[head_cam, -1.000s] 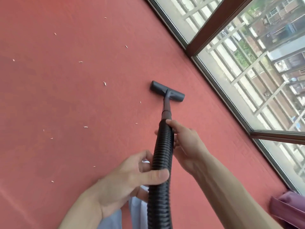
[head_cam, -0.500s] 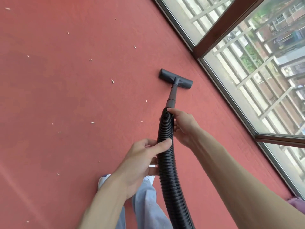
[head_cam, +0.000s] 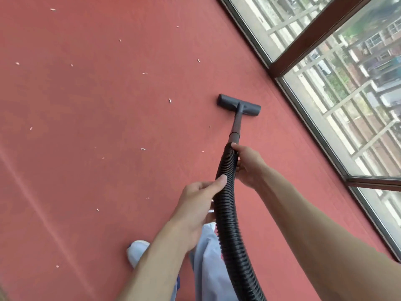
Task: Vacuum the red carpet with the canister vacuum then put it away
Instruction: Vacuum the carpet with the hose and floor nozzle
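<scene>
On my feed the L hand (head_cam: 195, 205) is clamped round the black ribbed hose (head_cam: 227, 224), thumb laid across the top and fingers curled under it. The R hand (head_cam: 247, 164) sits just ahead, at 1 o'clock from the L. It grips the hose's top end, thumb tip up by the joint w/ the rigid tube (head_cam: 236, 124), fingers wrapped behind. Both forearms come in from 5-6 o'clock. The hose drops btwn them and leaves frame at 6.

From the R hand the tube runs toward 12 o'clock to the dark grey floor head (head_cam: 238, 104). The head lies flat on the red carpet (head_cam: 86, 105), bar crosswise, near the window track but apart from it.

White scraps (head_cam: 170, 100) dot the carpet from approx 7 to 12 o'clock of the head. The nearest big one is at 9, and a tiny one sits just beside the tube at 8.

The window (head_cam: 347, 83) fills 1-4 o'clock of the view, w/ a brown frame, railings and bldgs outside. Under the L arm I see a pale blue trouser leg (head_cam: 208, 268), and a pale shoe toe (head_cam: 135, 250) at 7.
</scene>
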A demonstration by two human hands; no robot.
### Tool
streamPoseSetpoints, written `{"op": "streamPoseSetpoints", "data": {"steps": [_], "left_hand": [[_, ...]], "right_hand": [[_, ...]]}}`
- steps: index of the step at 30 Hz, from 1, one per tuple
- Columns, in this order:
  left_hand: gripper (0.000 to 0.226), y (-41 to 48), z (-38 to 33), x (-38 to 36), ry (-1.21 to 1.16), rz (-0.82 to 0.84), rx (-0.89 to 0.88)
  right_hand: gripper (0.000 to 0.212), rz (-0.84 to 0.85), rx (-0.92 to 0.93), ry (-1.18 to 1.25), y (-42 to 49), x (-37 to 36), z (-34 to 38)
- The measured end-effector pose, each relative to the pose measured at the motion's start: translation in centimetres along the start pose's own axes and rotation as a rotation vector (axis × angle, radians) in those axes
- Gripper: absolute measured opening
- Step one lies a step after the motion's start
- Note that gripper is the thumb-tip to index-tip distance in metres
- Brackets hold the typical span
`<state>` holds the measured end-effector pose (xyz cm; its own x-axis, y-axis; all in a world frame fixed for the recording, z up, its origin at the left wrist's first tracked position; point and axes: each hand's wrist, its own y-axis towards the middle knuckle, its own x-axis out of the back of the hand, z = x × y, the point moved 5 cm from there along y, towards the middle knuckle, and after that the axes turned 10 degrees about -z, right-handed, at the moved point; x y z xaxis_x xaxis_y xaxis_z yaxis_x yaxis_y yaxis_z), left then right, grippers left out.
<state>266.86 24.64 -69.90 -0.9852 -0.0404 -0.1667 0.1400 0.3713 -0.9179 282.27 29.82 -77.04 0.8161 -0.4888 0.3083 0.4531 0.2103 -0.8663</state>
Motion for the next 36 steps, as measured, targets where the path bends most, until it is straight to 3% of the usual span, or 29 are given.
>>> {"op": "streamPoseSetpoints", "data": {"steps": [2, 5, 9, 11, 16, 18, 20, 23, 28, 31, 36], "left_hand": [[0.035, 0.0, -0.2, 0.7, -0.002, 0.000, -0.019], [0.041, -2.0, 0.2, 2.9, -0.020, 0.132, -0.023], [0.041, -6.8, 2.1, 6.6, -0.044, 0.331, 0.051], [0.047, -8.3, 3.2, 8.0, -0.060, 0.388, 0.088], [0.043, -9.4, 3.9, 10.3, -0.089, 0.301, 0.057], [0.039, -8.9, 3.7, 10.7, -0.098, 0.220, 0.026], [0.051, -8.0, 3.9, 10.9, -0.101, 0.120, 0.020], [0.059, -7.3, 4.8, 11.0, -0.121, 0.074, 0.045], [0.057, -9.1, 5.4, 12.7, -0.102, 0.207, 0.063], [0.041, -10.8, 5.7, 13.5, -0.058, 0.366, 0.082], [0.048, -11.8, 6.6, 13.9, -0.063, 0.448, 0.092]], "right_hand": [[0.023, 0.009, 0.028, 0.013, -0.1, -0.9, -0.2], [0.024, 0.035, 0.078, 0.002, -2.3, -1.2, -1.2], [0.049, 0.065, 0.055, -0.066, -7.5, -0.5, -5.1], [0.044, 0.063, 0.045, -0.100, -9.7, -0.4, -7.0], [0.026, 0.037, 0.037, -0.026, -11.1, -1.9, -8.6], [0.036, 0.004, 0.045, -0.001, -10.3, -2.9, -8.5], [0.047, -0.039, 0.048, -0.016, -9.2, -3.6, -8.8], [0.048, -0.059, 0.057, -0.065, -8.6, -4.1, -9.7], [0.035, -0.045, 0.058, -0.097, -11.6, -3.9, -10.6], [0.034, -0.012, 0.040, -0.120, -14.6, -2.7, -11.3], [0.036, 0.021, 0.009, -0.099, -16.9, -2.3, -12.8]]}}
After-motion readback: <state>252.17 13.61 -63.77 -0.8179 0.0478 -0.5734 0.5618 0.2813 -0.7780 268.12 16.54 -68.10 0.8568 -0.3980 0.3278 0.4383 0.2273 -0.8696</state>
